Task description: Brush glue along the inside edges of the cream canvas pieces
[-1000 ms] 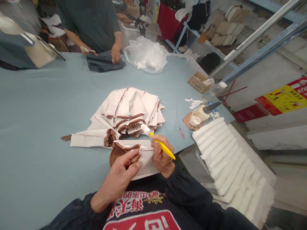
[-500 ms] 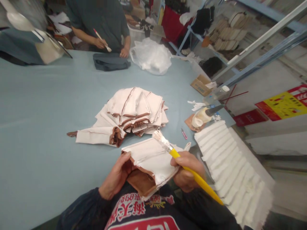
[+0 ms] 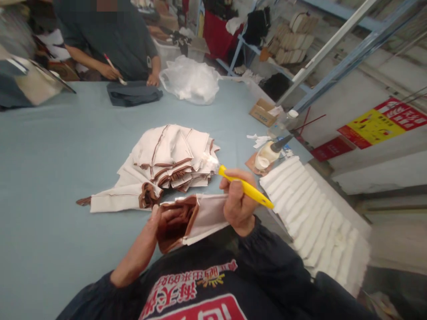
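Brush and pouch have both shifted in half a second: the bristles, then just over the pouch's far edge, now blur in front of the pile's right side, and the pouch is turned so its brown mouth gapes wider to my left.

On the left, a narrow piece lies on the desk, its gathered brown end near the pouch. Nearer me, my left grip holds the pouch by its mouth, fingers inside, thumb outside at the left edge. Beyond it sits the pile of white pieces with brown edges.

The pouch spans my two grips in front of my chest, at the desk's near edge; I cannot tell whether it touches the desk. My right grip is closed round the brush, and its lower fingers seem to steady the pouch's right end too. Farther right stand the bottle and, below it, the white stack.

I judge the step to be brushing the pouch's seams, with the cloth being set between strokes. The next move calls for a taut wall and a light stroke that spares the brown lining.
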Demonstrator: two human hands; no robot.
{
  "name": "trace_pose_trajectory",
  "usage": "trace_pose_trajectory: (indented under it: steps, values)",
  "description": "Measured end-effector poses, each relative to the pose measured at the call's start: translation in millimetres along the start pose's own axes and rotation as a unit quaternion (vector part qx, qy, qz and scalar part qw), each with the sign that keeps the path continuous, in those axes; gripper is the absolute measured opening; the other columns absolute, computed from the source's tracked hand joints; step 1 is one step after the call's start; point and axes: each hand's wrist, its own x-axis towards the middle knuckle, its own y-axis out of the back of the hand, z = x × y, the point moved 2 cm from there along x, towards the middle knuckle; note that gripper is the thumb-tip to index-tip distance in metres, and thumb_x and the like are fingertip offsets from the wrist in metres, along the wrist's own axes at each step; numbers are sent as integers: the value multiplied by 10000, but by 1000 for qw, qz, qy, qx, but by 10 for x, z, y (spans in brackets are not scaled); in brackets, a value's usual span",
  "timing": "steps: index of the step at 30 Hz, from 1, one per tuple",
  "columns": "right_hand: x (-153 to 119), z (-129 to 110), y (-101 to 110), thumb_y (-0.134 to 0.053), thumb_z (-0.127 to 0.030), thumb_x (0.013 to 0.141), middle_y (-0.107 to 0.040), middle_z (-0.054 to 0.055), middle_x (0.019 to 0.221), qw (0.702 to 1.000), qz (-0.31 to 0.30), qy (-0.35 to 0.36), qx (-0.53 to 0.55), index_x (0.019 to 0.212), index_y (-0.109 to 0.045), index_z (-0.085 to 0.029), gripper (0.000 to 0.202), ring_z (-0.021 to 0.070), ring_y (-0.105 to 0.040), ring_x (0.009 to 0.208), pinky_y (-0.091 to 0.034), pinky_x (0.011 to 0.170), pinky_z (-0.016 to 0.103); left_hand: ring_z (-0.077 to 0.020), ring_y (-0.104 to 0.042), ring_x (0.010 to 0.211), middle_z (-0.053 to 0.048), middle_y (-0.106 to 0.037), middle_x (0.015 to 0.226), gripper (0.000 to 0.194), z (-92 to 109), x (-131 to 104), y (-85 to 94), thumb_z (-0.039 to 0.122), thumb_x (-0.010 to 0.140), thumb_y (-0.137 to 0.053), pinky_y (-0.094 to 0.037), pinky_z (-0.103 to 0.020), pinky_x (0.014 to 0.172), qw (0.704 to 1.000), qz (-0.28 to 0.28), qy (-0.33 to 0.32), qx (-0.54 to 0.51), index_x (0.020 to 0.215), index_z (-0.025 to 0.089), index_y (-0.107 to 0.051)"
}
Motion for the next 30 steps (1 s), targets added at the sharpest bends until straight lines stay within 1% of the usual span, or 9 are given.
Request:
trace_pose_trajectory:
  steps: [3, 7, 10, 13, 18, 21, 23, 26, 30]
  values:
    - [184, 76, -59, -424, -346, 1069, -618, -27, 743, 1000, 10, 4, 7, 1122, -616, -231, 230, 136, -617, 631, -525, 631, 302, -319, -702, 1007, -121, -780, 1086, 718, 107, -182, -62, 812, 853, -466, -550, -433, 947, 980, -32, -93, 175, 1081, 204, -773]
    - [304, 173, -135, -429, -339, 1065, -622, -31, 735, 1000, 0, 5, -13, 1103, -616, -220, 224, 127, -607, 626, -521, 634, 288, -189, -654, 739, -25, -733, 820, 306, 188, -307, -327, 503, 941, -602, -519, -278, 693, 910, -40, -193, 364, 904, 219, -710]
    - [360, 204, -223, -414, -336, 1062, -640, -22, 749, 999, -7, 36, -26, 1079, -618, -221, 235, 132, -612, 632, -548, 674, 304, -119, -554, 597, 21, -628, 670, 301, 184, -281, -532, 328, 1014, -501, -421, -226, 584, 861, -56, -250, 439, 754, 205, -588]
    - [398, 176, -253, -421, -326, 1051, -653, -19, 751, 998, -11, 51, -25, 1057, -630, -229, 230, 138, -623, 638, -562, 689, 317, -96, -504, 556, 38, -588, 660, 269, 187, -247, -654, 235, 1026, -474, -384, -214, 550, 828, -52, -320, 459, 769, 207, -547]
    - [308, -116, 97, -462, -350, 1039, -592, -52, 609, 993, 52, -33, 98, 982, -655, -230, 234, 113, -589, 534, -525, 549, 254, -109, -510, 607, 32, -561, 695, 195, 159, -220, -688, 103, 1010, -446, -408, -211, 587, 773, -30, -412, 481, 872, 214, -528]
    - [152, -330, 420, -500, -357, 1033, -497, -91, 488, 971, 90, -118, 186, 845, -657, -216, 283, 67, -470, 375, -386, 377, 178, -142, -512, 651, 9, -549, 703, 237, 98, -212, -676, 36, 970, -451, -430, -246, 628, 714, -4, -470, 519, 824, 221, -481]
    - [34, -416, 570, -536, -374, 1018, -479, -99, 457, 960, 80, -169, 210, 795, -655, -205, 304, 51, -428, 329, -325, 332, 156, -158, -517, 651, 0, -543, 686, 271, 59, -209, -677, 0, 941, -455, -431, -263, 623, 676, 16, -498, 542, 792, 227, -461]
    - [-124, -451, 662, -582, -408, 993, -502, -97, 426, 952, 50, -222, 203, 783, -660, -193, 311, 50, -425, 307, -336, 330, 145, -167, -541, 638, -1, -545, 657, 278, 30, -200, -696, -17, 921, -472, -426, -273, 598, 643, 46, -519, 562, 786, 225, -475]
    - [-246, -427, 650, -598, -449, 979, -555, -79, 403, 945, 55, -266, 183, 801, -660, -188, 322, 69, -465, 297, -377, 333, 149, -176, -560, 645, -23, -587, 666, 264, 10, -173, -754, -12, 923, -489, -463, -290, 638, 618, 68, -516, 589, 783, 211, -510]
